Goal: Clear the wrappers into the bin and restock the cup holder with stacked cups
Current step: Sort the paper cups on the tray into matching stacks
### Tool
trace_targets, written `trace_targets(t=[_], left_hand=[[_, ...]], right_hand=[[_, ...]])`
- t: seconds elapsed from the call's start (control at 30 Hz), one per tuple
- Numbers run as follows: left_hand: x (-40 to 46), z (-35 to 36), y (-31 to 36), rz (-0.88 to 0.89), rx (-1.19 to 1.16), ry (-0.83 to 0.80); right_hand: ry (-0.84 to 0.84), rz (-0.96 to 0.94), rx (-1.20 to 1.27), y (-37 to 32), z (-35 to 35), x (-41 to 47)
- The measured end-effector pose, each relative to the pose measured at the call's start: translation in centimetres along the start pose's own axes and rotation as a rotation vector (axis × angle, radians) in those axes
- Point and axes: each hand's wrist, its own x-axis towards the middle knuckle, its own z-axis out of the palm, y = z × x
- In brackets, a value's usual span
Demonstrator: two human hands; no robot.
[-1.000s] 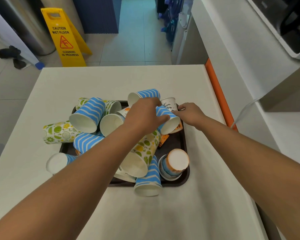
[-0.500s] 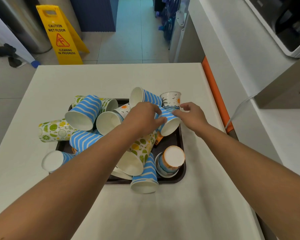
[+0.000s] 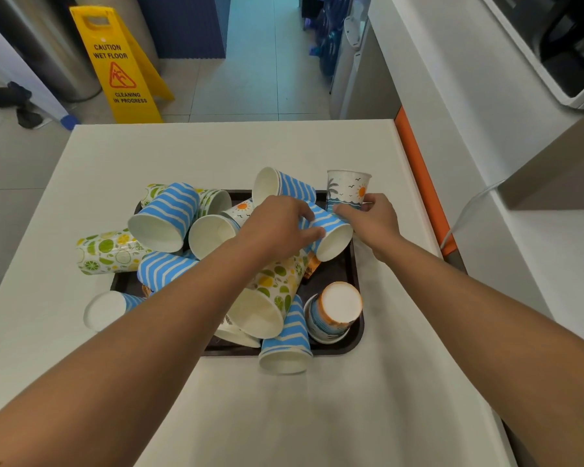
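- Head view looks down on a dark tray (image 3: 357, 299) on a white table (image 3: 216, 156), heaped with paper cups lying every way.
- Left hand (image 3: 277, 227) reaches in over the heap, fingers curled round a blue-striped cup (image 3: 332, 232) that lies on its side with its mouth toward the camera; the thumb and the near side of the grip are hidden behind the back of the hand.
- Right hand (image 3: 371, 219) pinches the base of an upright beach-print cup (image 3: 348, 190) at the tray's far right corner; its fingertips also lie against the striped cup, and I cannot tell whether they press it.
- Left forearm covers the middle of the heap, hiding much of a citrus-print cup (image 3: 273, 298) and whatever lies beneath it.
- An orange wrapper (image 3: 312, 267) shows only as a small scrap between the citrus-print cup and the striped cup; another brownish scrap at the tray's left edge is too small to identify.
- An orange-rimmed cup (image 3: 338, 308) stands upside down in the near right corner, seemingly on other cups.
- One striped cup (image 3: 285, 345) overhangs the tray's near edge; another citrus cup (image 3: 110, 251) sticks out over the left edge.
- Beyond the table stands a yellow wet-floor sign (image 3: 122, 65).
- At upper right a dark machine (image 3: 567, 45) is cut off by the frame.
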Motion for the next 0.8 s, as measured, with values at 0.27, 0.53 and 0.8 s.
trace_targets(t=[0.27,0.53,0.8], left_hand=[[0.6,0.1,0.7,0.081,0.028,-0.022],[1.1,0.6,0.9,0.099,0.123,-0.119],[1.1,1.6,0.4,0.105,0.127,-0.137]], right_hand=[[0.003,-0.11,-0.032,0.4,-0.3,-0.5],[0.088,-0.226,-0.017,0.2,-1.1,-0.8],[0.069,-0.343,-0.007,-1.8,-3.1,-2.7]])
